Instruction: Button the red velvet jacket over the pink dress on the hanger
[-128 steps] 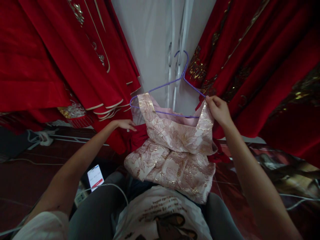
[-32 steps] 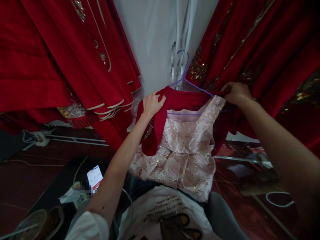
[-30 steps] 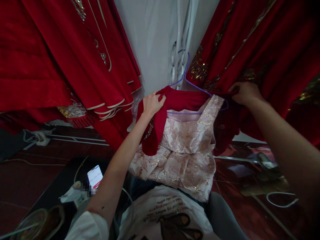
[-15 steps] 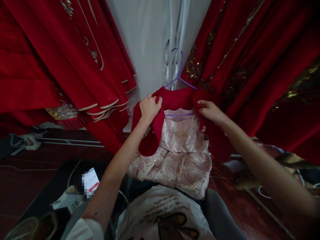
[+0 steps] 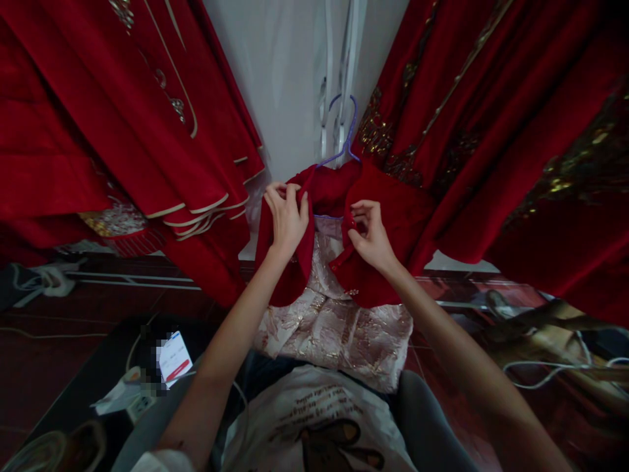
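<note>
Our left hand [image 5: 286,219] and right hand [image 5: 369,237] each pinch a front edge of the red velvet jacket [image 5: 393,216], draped over the pink brocade dress [image 5: 339,321] between them (purple wire hanger [image 5: 344,128] above); uneven tugging could slide both off.

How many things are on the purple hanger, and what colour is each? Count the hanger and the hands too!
Red jacket: 1
Pink and gold dress: 1
Purple hanger: 1
Hands: 2, the left hand and right hand, each gripping a front edge of the red jacket
Total: 5
</note>
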{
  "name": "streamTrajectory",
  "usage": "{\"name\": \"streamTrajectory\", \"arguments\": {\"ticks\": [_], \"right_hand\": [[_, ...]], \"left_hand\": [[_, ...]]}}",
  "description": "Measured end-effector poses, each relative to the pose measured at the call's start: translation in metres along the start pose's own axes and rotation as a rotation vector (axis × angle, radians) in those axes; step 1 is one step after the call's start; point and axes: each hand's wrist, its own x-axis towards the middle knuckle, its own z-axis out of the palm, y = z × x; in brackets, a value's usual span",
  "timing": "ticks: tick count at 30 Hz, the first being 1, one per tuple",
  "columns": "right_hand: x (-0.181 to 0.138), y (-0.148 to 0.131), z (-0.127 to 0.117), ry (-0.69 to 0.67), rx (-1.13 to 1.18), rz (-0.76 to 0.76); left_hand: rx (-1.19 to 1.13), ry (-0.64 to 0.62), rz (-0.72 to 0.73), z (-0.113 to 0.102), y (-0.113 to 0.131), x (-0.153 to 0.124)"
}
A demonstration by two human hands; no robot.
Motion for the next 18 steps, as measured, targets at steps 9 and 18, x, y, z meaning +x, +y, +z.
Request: {"name": "streamTrajectory", "arguments": {"ticks": [9, 18], "right_hand": [[0.004, -0.001, 0.017, -0.039, -0.009, -0.034], [-0.005, -0.001, 0.018, -0.068, -0.006, -0.013]], "left_hand": [[-0.155, -0.281, -0.032, 0.021, 0.026, -0.060], [-0.748, -0.158, -0.294, 0.024, 0.023, -0.060]]}}
